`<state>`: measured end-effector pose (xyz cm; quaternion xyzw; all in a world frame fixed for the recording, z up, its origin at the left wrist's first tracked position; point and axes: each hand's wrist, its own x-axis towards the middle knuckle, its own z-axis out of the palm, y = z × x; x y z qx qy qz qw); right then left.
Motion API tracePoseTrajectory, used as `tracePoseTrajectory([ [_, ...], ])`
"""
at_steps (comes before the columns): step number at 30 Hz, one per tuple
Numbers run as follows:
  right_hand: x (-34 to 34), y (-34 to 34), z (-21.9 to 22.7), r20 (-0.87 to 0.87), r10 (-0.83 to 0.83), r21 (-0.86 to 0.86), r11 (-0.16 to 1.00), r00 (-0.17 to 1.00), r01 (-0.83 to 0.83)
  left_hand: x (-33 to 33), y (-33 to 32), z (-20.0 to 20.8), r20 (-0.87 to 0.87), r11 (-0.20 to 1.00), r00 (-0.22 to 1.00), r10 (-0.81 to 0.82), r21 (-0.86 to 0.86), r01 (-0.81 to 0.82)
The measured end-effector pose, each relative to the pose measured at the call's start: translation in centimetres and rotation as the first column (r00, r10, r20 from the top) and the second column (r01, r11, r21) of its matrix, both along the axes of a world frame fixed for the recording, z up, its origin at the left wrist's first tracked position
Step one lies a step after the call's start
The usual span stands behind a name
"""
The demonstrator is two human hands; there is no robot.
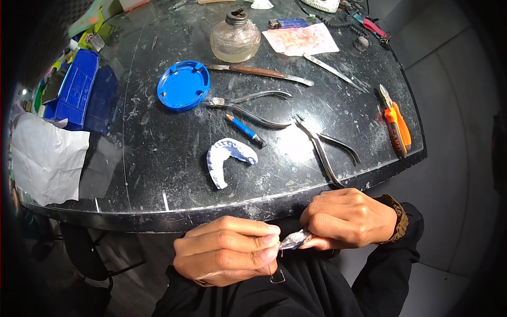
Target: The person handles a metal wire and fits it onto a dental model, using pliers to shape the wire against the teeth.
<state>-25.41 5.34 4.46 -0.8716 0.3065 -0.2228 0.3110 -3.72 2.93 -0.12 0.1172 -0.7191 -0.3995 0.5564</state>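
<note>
Held wire (277,282) in left hand (227,251) and pliers (296,240) in right hand (342,219), with bends made and more shaping apparently left.

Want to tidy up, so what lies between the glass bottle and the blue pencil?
Between bottle and pencil, the head view shows a wooden-handled tool, then silver pliers nearer the pencil.

A glass jar (234,43) stands near stained paper (302,40) and a blue lid (182,87).

A dental workshop, from the arch-shaped tooth cast (214,162), orange-handled pliers (395,126), glass burner (235,41), scuffed bench (169,142).
</note>
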Motion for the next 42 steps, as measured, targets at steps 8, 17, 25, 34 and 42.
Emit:
tracePoseTrajectory([
  [8, -1.8, 0.3, 0.9, -0.292, -0.272, -0.228, 0.951, 0.917, 0.209, -0.2, 0.0, -0.5, -0.032, 0.989, 0.988, 0.15, 0.005, -0.149],
  [17, -8.0, -2.1, -1.4, -0.351, -0.82, -0.547, 0.572, 0.453, 0.611, -0.2, 0.2, -0.6, -0.032, 0.974, 0.983, 0.179, 0.15, -0.172],
  [25, 1.9, 0.9, 0.4, 0.264, -0.262, -0.23, 0.918, 0.928, 0.324, -0.5, 0.0, -0.5, 0.027, 0.972, 0.98, 0.199, 0.118, -0.201],
  [34, 3.7, -0.5, -1.7, 0.296, -0.3, -0.202, 0.908, 0.907, 0.366, 0.9, -0.8, 0.5, 0.246, 0.826, 0.81, 0.532, 0.062, -0.561],
  [42, 6.1, -2.7, -3.8, 0.316, -0.571, -0.218, 0.734, 0.758, 0.644, 0.0, -2.8, 0.0, 0.691, 0.703, 0.484, 0.537, -0.048, -0.71],
])
